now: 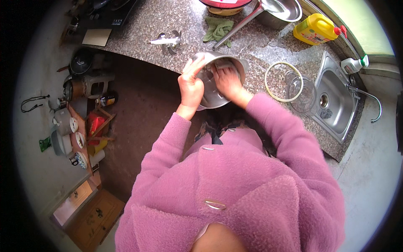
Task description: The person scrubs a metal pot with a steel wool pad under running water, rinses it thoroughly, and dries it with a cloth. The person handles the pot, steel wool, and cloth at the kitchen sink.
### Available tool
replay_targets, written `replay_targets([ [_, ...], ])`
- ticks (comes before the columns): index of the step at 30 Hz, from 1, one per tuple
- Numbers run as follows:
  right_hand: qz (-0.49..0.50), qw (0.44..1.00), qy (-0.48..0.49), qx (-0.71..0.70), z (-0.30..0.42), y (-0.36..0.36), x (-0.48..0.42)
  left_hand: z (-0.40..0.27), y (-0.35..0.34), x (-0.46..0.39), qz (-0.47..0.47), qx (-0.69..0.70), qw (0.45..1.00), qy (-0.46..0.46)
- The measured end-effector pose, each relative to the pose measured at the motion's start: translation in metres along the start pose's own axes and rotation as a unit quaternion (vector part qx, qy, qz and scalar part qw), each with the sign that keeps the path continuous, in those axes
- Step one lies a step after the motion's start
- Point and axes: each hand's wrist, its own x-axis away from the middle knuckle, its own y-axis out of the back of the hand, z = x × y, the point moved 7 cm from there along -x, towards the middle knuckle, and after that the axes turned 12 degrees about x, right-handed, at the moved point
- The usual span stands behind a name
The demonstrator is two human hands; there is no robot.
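Observation:
A stainless steel bowl (pixel 215 92) is tilted at the counter's front edge, its mouth turned towards me. My left hand (pixel 192 78) grips its left rim, fingers along the wall. Inside the bowl is my right hand (pixel 227 81), its fingers pressing what looks like a pale cloth (pixel 225 63) against the inner wall; the fingertips are partly hidden. To the right, a pale sealing ring (pixel 266 82) partly overlaps a clear lid (pixel 308 100). Beyond the bowl on the left lies a chopper blade with a white shaft (pixel 166 41).
On the granite counter (pixel 135 34) are a green cloth (pixel 219 30), a long-handled metal pot (pixel 277 20) and a yellow detergent jug (pixel 315 29). A steel sink (pixel 338 94) with a scouring pad (pixel 326 113) is at right. Shelves with kitchenware (pixel 78 138) stand at left.

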Motion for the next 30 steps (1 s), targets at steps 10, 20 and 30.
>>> replay_targets([
  [10,0.037,0.864,-0.124,-0.487,0.054,0.025,0.033,0.003,-0.004,0.011,0.002,0.012,1.0,0.0],
  [20,-0.047,0.905,0.302,0.295,-0.013,0.069,0.005,-0.001,-0.017,-0.009,0.062,0.065,0.996,0.027],
  [30,-0.009,0.269,-0.484,-0.833,0.032,-0.005,0.02,0.041,0.007,0.025,-0.056,0.192,0.962,0.187],
])
